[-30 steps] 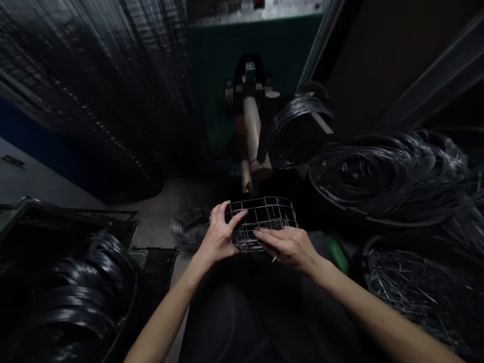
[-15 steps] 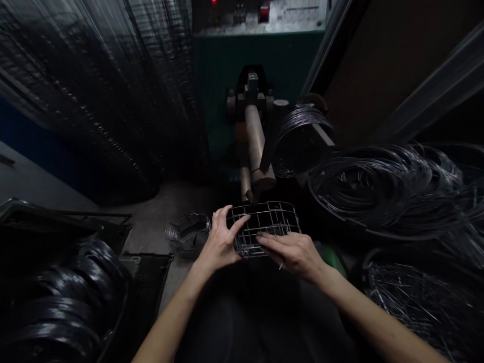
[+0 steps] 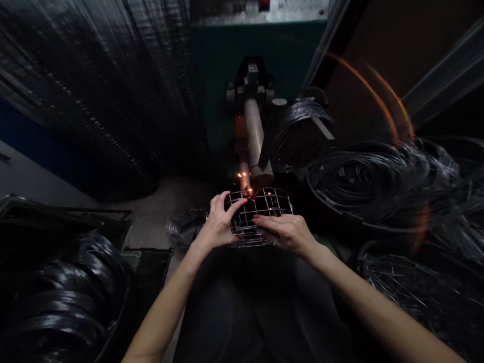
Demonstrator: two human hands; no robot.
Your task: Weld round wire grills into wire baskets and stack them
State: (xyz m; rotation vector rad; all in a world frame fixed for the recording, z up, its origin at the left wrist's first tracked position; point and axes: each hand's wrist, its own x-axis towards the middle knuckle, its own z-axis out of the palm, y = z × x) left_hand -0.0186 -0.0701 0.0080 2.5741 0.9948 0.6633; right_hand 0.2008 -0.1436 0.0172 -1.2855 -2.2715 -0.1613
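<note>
A rounded wire basket [image 3: 247, 222] of thin metal rods is held between both hands under the spot welder [image 3: 257, 136]. My left hand [image 3: 217, 222] grips its left side, thumb and fingers closed around the wires. On the front right, my right hand [image 3: 289, 232] has its fingers pressed together against the mesh; a ring shows dimly or not at all. The far rim of the basket sits at the welder's tip [image 3: 251, 192], where orange sparks glow. Wires under the fingers are partly hidden.
Coiled wire rings [image 3: 68, 297] fill a bin at left. More wire coils [image 3: 363, 176] lie in a round tub at right, with a tub of loose wire pieces [image 3: 408, 287] below it. A small wire ring bundle [image 3: 185, 227] rests on the floor. Spark trails [image 3: 378, 96] arc at upper right.
The basket and both hands have moved slightly up and forward to the welder's tip. Sparks have appeared there, with bright trails flying to the right.
</note>
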